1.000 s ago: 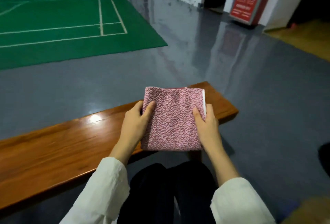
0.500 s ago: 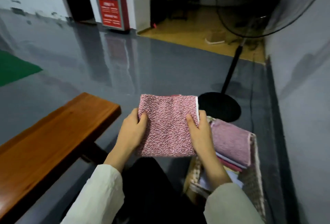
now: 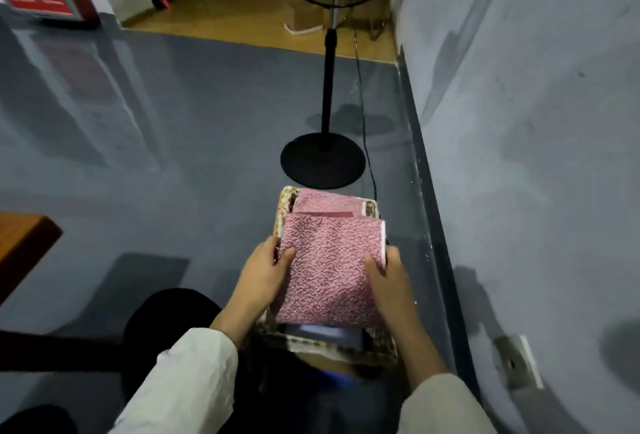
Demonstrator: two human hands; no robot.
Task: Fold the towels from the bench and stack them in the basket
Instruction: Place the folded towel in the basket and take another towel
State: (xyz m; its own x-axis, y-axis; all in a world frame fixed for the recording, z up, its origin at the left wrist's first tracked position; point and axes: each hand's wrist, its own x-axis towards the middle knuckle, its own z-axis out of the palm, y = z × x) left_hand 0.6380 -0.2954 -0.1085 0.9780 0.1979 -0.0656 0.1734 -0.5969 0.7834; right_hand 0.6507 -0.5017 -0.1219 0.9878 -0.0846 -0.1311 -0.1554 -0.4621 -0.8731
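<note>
Head camera view, looking down at a grey floor. At the far left, one corner of the wooden bench [image 3: 24, 243] juts into frame. The rest of it is cut off, so any towels left on it cannot be seen.

Moving right, the left hand [image 3: 263, 274] pinches the left edge of a folded pink towel [image 3: 329, 271], thumb on top and fingers tucked out of sight underneath. The towel is held flat over the near half of a woven basket [image 3: 285, 205] that stands on the floor. Another folded pink towel [image 3: 325, 203] lies at the basket's far end, and the round black base of a standing fan [image 3: 322, 160] sits just beyond it.

Further right, the right hand [image 3: 388, 277] grips the towel's right edge in the same way, thumb on top. A grey wall [image 3: 536, 156] fills the right side.

The likely risks are these: if one hand lets go first, the fold could spring open. Set down askew, the towel could catch on the rim or ride up over the far towel.

It is unclear whether the held towel already rests on anything. A pale layer shows beneath its near edge, but the basket's floor and the height of the stack are hidden.
</note>
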